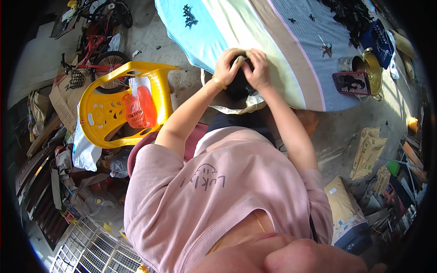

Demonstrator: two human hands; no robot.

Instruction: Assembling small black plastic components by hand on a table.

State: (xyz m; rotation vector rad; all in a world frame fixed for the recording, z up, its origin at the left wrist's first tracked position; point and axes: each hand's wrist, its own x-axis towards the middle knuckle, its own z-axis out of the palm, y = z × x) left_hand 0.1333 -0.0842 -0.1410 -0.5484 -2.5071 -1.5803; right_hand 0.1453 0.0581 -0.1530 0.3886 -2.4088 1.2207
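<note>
My left hand (226,68) and my right hand (258,73) meet at the near edge of the cloth-covered table (227,22). Their fingers curl in and the thumbs come close together. Whatever small dark thing they grip is mostly hidden by the fingers. Directly below them, a dark mass (237,87) lies in an open pale bag (252,103) at my lap. A small pile of black pieces (189,17) rests on the blue part of the cloth, beyond my left hand.
On the table's right stand a phone (351,83), a metal can (349,63) and a brass-coloured pot (376,75); a black heap (348,16) lies behind. At left are a yellow plastic chair (107,111) holding a red bag (140,108), and a red bicycle (97,50).
</note>
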